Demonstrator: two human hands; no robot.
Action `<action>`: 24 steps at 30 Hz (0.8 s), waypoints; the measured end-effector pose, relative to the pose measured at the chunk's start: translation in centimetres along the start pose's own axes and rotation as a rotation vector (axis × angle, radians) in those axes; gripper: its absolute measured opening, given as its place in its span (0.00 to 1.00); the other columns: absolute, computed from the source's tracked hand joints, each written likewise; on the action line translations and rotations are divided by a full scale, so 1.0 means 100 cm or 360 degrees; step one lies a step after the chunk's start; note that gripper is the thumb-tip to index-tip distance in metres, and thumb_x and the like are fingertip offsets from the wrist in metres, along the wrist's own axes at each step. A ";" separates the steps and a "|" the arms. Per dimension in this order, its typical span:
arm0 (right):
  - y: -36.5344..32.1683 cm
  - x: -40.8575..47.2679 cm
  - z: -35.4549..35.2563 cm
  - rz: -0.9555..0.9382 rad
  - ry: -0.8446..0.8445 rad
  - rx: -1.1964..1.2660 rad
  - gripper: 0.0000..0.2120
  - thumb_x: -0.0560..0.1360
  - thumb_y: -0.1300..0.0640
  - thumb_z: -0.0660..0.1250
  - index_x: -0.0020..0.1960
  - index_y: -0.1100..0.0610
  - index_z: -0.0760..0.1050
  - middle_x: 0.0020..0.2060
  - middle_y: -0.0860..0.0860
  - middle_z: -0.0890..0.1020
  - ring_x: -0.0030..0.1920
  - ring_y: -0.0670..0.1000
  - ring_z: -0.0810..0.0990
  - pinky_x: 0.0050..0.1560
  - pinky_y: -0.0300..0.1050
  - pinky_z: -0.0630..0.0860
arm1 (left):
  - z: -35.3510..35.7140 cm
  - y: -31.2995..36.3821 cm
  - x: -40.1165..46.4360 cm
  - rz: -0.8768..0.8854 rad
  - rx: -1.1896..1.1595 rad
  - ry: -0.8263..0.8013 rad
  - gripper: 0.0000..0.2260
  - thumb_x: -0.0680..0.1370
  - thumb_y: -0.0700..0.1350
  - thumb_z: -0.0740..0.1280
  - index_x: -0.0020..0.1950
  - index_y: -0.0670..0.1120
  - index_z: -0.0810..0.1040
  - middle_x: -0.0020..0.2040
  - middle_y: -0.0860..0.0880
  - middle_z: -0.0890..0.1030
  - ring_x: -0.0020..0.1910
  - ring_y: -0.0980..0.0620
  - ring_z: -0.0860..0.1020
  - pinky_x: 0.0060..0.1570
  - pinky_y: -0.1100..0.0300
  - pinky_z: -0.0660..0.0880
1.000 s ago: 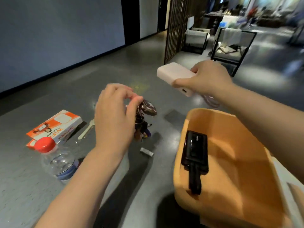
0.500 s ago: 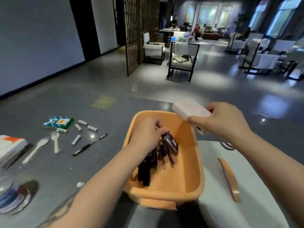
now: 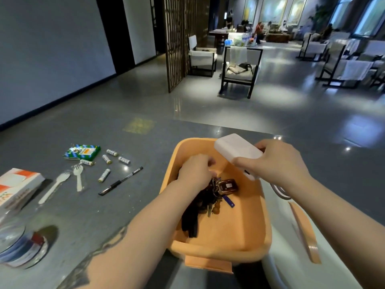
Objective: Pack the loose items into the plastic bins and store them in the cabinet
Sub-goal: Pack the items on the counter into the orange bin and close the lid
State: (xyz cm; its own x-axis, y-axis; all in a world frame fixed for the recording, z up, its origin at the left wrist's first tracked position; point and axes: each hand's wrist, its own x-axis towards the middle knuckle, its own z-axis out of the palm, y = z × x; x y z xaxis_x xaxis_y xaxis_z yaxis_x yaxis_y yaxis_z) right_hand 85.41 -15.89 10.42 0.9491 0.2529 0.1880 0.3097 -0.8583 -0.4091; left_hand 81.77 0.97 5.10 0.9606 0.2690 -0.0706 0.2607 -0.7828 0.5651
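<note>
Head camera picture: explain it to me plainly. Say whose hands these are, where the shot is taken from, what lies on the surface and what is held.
There is no machine here. A person wears one wide-angle camera on the head, looking down at their own bare hands. The left hand reaches into an orange bin, fingers closed on a bunch of keys. The right hand holds a white power bank above the bin's far rim. On the grey table to the left lie loose batteries, a green pack, a black pen, two white plastic forks, an orange-and-white box and a clear bottle.
</note>
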 end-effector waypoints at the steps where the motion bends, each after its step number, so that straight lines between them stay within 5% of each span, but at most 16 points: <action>1: -0.003 -0.001 0.002 -0.0014 -0.0020 -0.0010 0.28 0.55 0.31 0.66 0.45 0.49 0.77 0.38 0.45 0.79 0.40 0.47 0.76 0.32 0.41 0.72 | -0.010 -0.004 -0.009 0.0048 -0.0107 0.0152 0.15 0.75 0.44 0.68 0.62 0.50 0.76 0.58 0.51 0.80 0.55 0.50 0.77 0.58 0.52 0.73; 4: -0.011 -0.005 0.006 -0.0063 -0.0055 -0.0001 0.29 0.57 0.31 0.67 0.50 0.49 0.77 0.39 0.45 0.79 0.41 0.48 0.76 0.31 0.41 0.70 | -0.044 -0.035 -0.055 0.0197 -0.0372 0.0673 0.10 0.75 0.44 0.67 0.55 0.53 0.79 0.51 0.56 0.81 0.49 0.57 0.78 0.52 0.58 0.73; 7: -0.025 -0.014 0.012 -0.0129 -0.0060 0.0035 0.30 0.58 0.31 0.68 0.53 0.48 0.78 0.38 0.44 0.77 0.40 0.48 0.75 0.29 0.40 0.65 | -0.060 -0.086 -0.123 0.0164 -0.0500 0.0915 0.08 0.75 0.42 0.68 0.51 0.53 0.80 0.47 0.57 0.81 0.45 0.63 0.77 0.48 0.65 0.72; 12: -0.048 -0.037 0.025 -0.0305 -0.0097 0.0124 0.28 0.59 0.28 0.66 0.55 0.40 0.76 0.38 0.43 0.76 0.41 0.49 0.74 0.32 0.42 0.65 | -0.029 -0.169 -0.226 -0.0411 -0.0389 0.0815 0.08 0.74 0.43 0.70 0.49 0.56 0.79 0.48 0.57 0.80 0.45 0.58 0.79 0.43 0.68 0.74; 14: -0.057 -0.046 0.030 -0.0351 -0.0121 0.0232 0.24 0.57 0.27 0.66 0.49 0.37 0.73 0.34 0.41 0.75 0.36 0.47 0.73 0.31 0.41 0.64 | -0.006 -0.187 -0.258 -0.0540 -0.0353 0.0781 0.09 0.72 0.44 0.72 0.50 0.54 0.80 0.50 0.57 0.79 0.52 0.55 0.78 0.51 0.68 0.71; 16: -0.065 -0.052 0.036 -0.0334 -0.0143 0.0304 0.25 0.55 0.27 0.66 0.46 0.39 0.75 0.33 0.38 0.75 0.35 0.42 0.72 0.31 0.41 0.65 | 0.012 -0.194 -0.279 -0.0592 -0.0202 0.0783 0.14 0.69 0.48 0.75 0.54 0.53 0.80 0.55 0.58 0.76 0.56 0.57 0.72 0.57 0.67 0.64; 19: -0.071 -0.054 0.048 -0.0298 -0.0196 0.0240 0.34 0.54 0.24 0.66 0.49 0.47 0.79 0.36 0.44 0.79 0.36 0.47 0.76 0.35 0.47 0.73 | 0.028 -0.194 -0.296 -0.0631 -0.0107 0.0754 0.23 0.68 0.50 0.76 0.61 0.53 0.77 0.63 0.56 0.71 0.63 0.56 0.67 0.61 0.68 0.59; 24: -0.080 -0.054 0.058 -0.0336 -0.0254 0.0193 0.39 0.53 0.21 0.64 0.52 0.48 0.78 0.33 0.42 0.76 0.34 0.48 0.75 0.31 0.44 0.71 | 0.031 -0.199 -0.305 -0.0677 -0.0175 0.0777 0.20 0.72 0.42 0.72 0.63 0.50 0.76 0.66 0.53 0.71 0.66 0.54 0.67 0.62 0.72 0.56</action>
State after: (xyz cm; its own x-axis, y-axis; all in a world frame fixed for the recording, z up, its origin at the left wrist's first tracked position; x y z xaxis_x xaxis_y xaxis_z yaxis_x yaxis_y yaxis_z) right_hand 78.11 -7.77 7.49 0.8570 0.4956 0.1414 0.4970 -0.7220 -0.4814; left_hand 47.53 6.63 -6.54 0.6148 0.7864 0.0604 0.5715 -0.4970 0.6530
